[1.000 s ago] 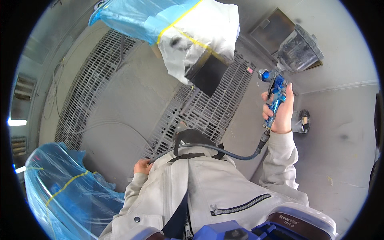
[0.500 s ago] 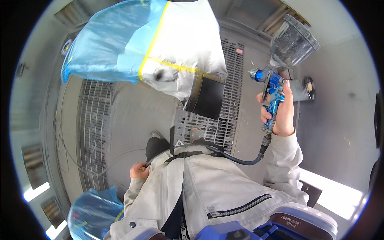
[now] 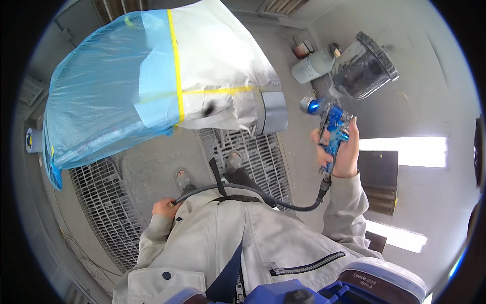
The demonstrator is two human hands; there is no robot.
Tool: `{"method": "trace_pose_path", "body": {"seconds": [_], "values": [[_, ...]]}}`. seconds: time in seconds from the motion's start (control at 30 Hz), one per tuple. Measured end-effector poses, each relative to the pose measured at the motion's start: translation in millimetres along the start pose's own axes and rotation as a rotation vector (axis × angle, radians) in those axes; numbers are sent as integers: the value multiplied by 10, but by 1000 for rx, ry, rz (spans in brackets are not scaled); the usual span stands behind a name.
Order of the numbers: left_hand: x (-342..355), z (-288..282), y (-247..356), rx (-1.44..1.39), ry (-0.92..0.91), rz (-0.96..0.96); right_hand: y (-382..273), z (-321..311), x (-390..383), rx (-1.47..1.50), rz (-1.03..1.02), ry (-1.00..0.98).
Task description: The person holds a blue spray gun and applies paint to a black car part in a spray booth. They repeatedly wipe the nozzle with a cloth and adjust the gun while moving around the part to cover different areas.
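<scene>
My right hand (image 3: 344,152) is wrapped round the handle of a blue spray gun (image 3: 334,124), with fingers near its trigger. A smeared translucent cup (image 3: 364,68) tops the gun. From the handle's lower end a dark air hose (image 3: 293,206) runs across my waist to my left hand (image 3: 166,206), whose fingers close round it by my hip. Ahead of me is a large masked part, covered by blue plastic film (image 3: 96,86), white paper (image 3: 212,45) and yellow tape (image 3: 176,66). At its right end a smooth grey panel (image 3: 274,111) shows uncovered. The gun's nozzle points toward it, apart from it.
Metal floor gratings (image 3: 248,152) lie under the masked part and at left (image 3: 104,202). A grey cylindrical container (image 3: 311,67) stands by the right wall. Loose cables (image 3: 83,253) trail along the lower left floor. Bright light panels (image 3: 405,152) line the right wall.
My view has turned, so the masked part appears lower and farther left. The uncovered panel now looks pale instead of dark. Both hands keep their hold on gun and hose.
</scene>
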State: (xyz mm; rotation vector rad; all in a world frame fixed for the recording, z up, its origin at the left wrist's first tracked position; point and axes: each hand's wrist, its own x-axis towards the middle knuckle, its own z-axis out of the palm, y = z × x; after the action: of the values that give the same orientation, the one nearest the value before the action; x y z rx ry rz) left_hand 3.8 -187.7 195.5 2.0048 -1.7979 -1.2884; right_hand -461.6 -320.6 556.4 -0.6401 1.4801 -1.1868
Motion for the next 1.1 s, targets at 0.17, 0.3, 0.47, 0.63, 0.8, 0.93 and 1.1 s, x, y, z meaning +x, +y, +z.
{"method": "trace_pose_path", "body": {"seconds": [0.17, 0.3, 0.47, 0.63, 0.8, 0.93, 1.1], "values": [[142, -162, -219, -13, -61, 31, 273, 269, -179, -143, -128, 264], [175, -299, -365, 16, -94, 47, 371, 297, -451, 63, -6, 46], [135, -286, -497, 59, -132, 74, 417, 237, -610, 49, -90, 258], [51, -112, -672, 31, -80, 105, 619, 265, -696, -145, -177, 535], [85, -138, -741, 32, -63, 160, 794, 189, -980, 32, -33, 157], [53, -163, -685, 49, -41, 165, 856, -82, -1023, 78, -111, 99], [44, -88, -697, 114, -43, 126, 985, -470, -1014, 56, -242, 301]]}}
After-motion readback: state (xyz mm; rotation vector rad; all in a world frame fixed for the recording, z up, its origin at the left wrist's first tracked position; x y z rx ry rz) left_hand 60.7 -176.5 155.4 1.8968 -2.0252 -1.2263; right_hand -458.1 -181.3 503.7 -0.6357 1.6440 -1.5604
